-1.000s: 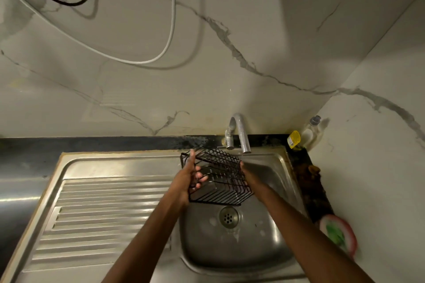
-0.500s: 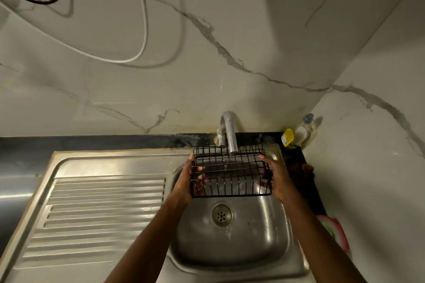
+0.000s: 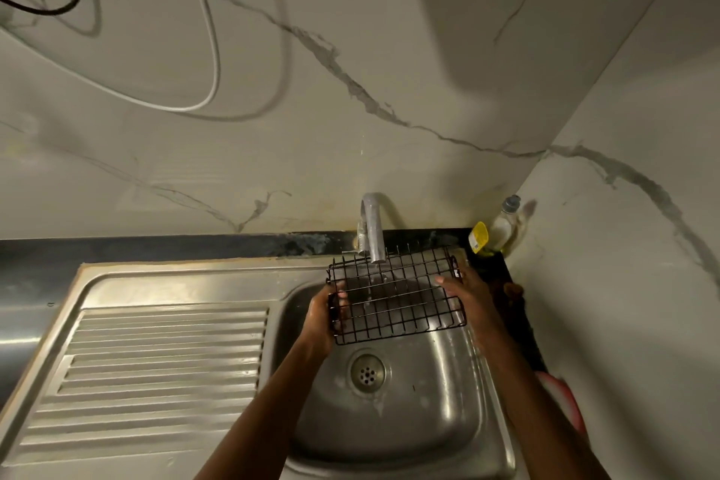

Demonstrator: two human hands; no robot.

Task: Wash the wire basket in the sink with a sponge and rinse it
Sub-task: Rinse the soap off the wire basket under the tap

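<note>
Marble-veined wall behind the sink [image 3: 448,421], I keep my left hand [image 3: 323,320] and right hand [image 3: 463,288] both gripping the wire basket [image 3: 393,300] under the tap [image 3: 372,230], tilting slowly so water should reach every wire.

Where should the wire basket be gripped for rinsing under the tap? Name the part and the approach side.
Grip the wire basket by its two short end walls, one from each side, as the left hand and right hand do now. It is long and shallow, and the faucet hangs over its middle, so end grips probably keep it level and leave the mesh open to the water.
</note>
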